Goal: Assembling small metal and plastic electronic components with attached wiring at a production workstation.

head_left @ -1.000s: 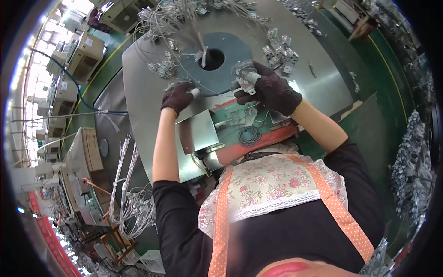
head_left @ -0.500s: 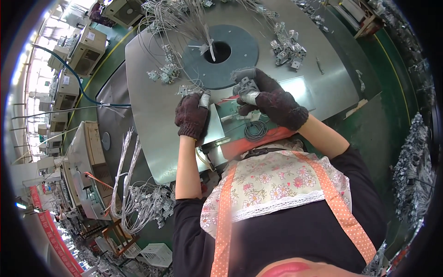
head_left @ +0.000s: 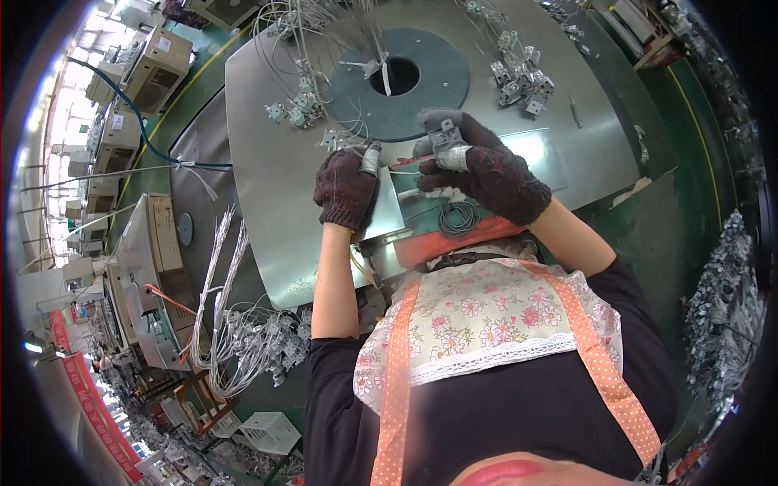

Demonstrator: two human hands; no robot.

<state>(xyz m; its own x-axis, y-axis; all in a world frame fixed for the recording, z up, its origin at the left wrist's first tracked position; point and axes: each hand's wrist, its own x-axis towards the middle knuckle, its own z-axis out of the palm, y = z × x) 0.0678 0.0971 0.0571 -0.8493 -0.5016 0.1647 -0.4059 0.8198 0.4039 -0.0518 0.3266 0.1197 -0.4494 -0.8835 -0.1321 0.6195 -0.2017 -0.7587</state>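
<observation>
Both my hands wear dark maroon knit gloves with grey-white tape around some fingers. My right hand (head_left: 498, 178) pinches a small grey metal part (head_left: 445, 136) between taped thumb and fingers, above the near side of the table. My left hand (head_left: 347, 186) is closed, back up, beside a raised metal plate (head_left: 387, 212). Small metal terminal pieces with thin wires (head_left: 334, 139) show just past its fingertips; what its fingers grip is hidden. Between the hands lie a red strip and a pale cable end (head_left: 409, 194). A coil of grey wire (head_left: 459, 218) rests below my right hand.
A grey disc with a central hole (head_left: 442, 77) sits on the metal table (head_left: 271, 211), a bundle of pale wires rising beside it. Clusters of metal parts (head_left: 519, 77) lie right of it. Wire bundles (head_left: 227, 324) hang at left; more parts are heaped at far right (head_left: 725, 316).
The view has shifted slightly, so the table sits a little higher and further right. My right hand has turned a little, still pinching the metal part; my left hand stays closed.
</observation>
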